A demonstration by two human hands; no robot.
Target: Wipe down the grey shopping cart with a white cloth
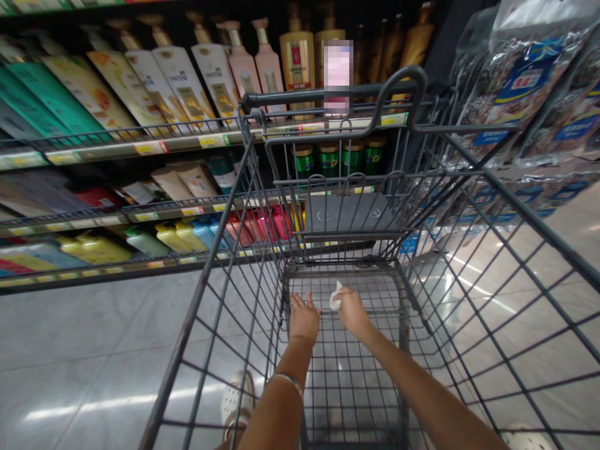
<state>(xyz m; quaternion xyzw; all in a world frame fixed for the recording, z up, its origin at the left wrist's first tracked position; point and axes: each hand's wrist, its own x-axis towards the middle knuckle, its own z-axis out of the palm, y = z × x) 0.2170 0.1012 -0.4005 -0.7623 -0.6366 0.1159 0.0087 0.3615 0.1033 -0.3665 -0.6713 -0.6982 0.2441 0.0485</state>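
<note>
Both of my arms reach down into a grey wire shopping cart (pixel 206 281). My left hand (pixel 304 317) is over the wire floor of the basket, palm down with its fingers spread, and holds nothing. Just to its right, my right hand (pixel 352 311) is closed on a crumpled white tissue (pixel 335 296), which pokes out past the fingertips. Whether either hand touches the wires I cannot tell. Beyond the hands stands the cart's end with a folded seat and a grey plastic flap (pixel 349 211).
Shelves of pump bottles (pixel 173 81) run behind the cart, with green jars (pixel 329 159) and coloured bottles (pixel 239 228) lower down. Shiny plastic packages (pixel 520 87) hang at the right. A white clog (pixel 237 400) is on the tiled floor (pixel 103 350) beside the cart.
</note>
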